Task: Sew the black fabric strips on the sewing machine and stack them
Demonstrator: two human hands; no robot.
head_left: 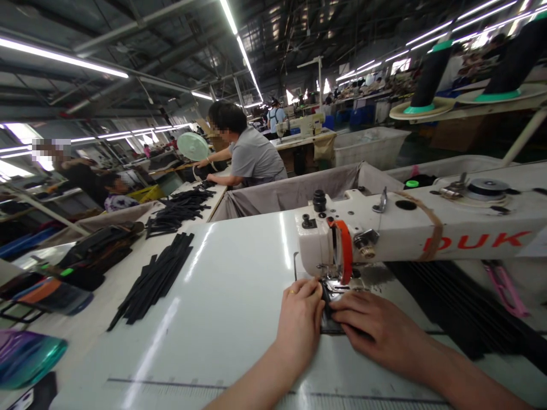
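A white sewing machine with an orange guard stands on the pale table. Just in front of its needle area, a small black fabric piece lies on the metal plate. My left hand presses the left side of this piece, fingers bent and close together, a ring on one finger. From the right, my right hand holds the same piece down with its fingertips, fingers together. The needle itself is hard to make out behind the presser foot and guard.
Black strips lie on the table's left, with another pile beyond. Long black strips and pink-handled snips are under the machine arm. Thread cones stand upper right. A person works ahead.
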